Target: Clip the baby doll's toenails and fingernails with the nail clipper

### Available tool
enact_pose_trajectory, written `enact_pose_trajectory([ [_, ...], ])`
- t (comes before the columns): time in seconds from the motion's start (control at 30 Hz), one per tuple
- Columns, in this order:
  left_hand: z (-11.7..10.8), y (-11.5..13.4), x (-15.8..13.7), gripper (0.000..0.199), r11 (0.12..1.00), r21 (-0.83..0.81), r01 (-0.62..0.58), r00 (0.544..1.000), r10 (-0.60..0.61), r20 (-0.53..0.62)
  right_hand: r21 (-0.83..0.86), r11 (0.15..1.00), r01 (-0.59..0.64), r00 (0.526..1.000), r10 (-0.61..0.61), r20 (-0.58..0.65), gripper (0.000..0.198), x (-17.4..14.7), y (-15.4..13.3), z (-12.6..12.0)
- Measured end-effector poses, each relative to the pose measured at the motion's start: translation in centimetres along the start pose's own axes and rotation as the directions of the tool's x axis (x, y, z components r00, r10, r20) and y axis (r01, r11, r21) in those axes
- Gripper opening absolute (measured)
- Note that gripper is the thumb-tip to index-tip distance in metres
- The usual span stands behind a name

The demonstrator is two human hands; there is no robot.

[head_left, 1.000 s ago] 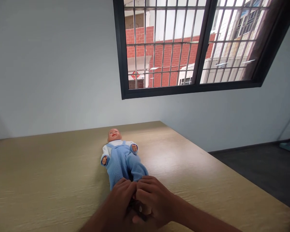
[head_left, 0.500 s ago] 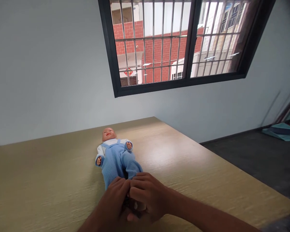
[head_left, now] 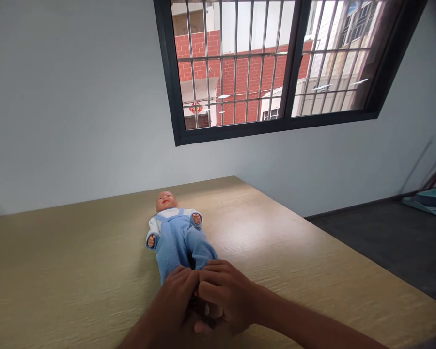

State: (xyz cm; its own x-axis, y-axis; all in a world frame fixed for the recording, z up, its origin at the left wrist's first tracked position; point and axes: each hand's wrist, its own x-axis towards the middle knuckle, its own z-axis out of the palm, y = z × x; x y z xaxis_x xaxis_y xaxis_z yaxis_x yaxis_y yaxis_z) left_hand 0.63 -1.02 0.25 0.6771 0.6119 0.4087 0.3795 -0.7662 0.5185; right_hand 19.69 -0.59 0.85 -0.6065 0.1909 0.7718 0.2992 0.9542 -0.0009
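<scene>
A baby doll (head_left: pixel 181 237) in light blue overalls and a white top lies on its back on the wooden table (head_left: pixel 76 281), head toward the wall. At the ends of its trouser legs, my left hand (head_left: pixel 178 293) is closed with its fingers curled. My right hand (head_left: pixel 225 291) is closed right beside it, the knuckles of both hands nearly touching. They appear to grip the lower legs or feet of the doll, which the fingers mostly hide. Something small and dark shows in shadow between the palms, too dim to make out.
Behind the table stands a pale wall (head_left: pixel 76 97) with a dark-framed, barred window (head_left: pixel 287 123). The table's right edge drops to a dark floor (head_left: pixel 370 232). A teal flat item (head_left: pixel 432 201) lies on that floor at the far right.
The whole view has shifted slightly, so everything sits a little farther right. My hands keep the same closed pose at the doll's legs, and the doll lies as before.
</scene>
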Motion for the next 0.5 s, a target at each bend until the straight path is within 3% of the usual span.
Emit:
enact_pose_trajectory([
  [0.3,0.05,-0.03,-0.17,0.009,1.000,-0.006,0.011,1.000,-0.011,-0.002,0.023,0.999,0.031,0.999,-0.029,-0.046,0.042,-0.06,0.30,0.20],
  [0.5,-0.09,0.00,-0.09,0.007,0.999,0.031,0.033,0.999,-0.034,0.020,0.001,1.000,0.006,1.000,-0.006,0.024,0.042,-0.24,0.21,0.15],
])
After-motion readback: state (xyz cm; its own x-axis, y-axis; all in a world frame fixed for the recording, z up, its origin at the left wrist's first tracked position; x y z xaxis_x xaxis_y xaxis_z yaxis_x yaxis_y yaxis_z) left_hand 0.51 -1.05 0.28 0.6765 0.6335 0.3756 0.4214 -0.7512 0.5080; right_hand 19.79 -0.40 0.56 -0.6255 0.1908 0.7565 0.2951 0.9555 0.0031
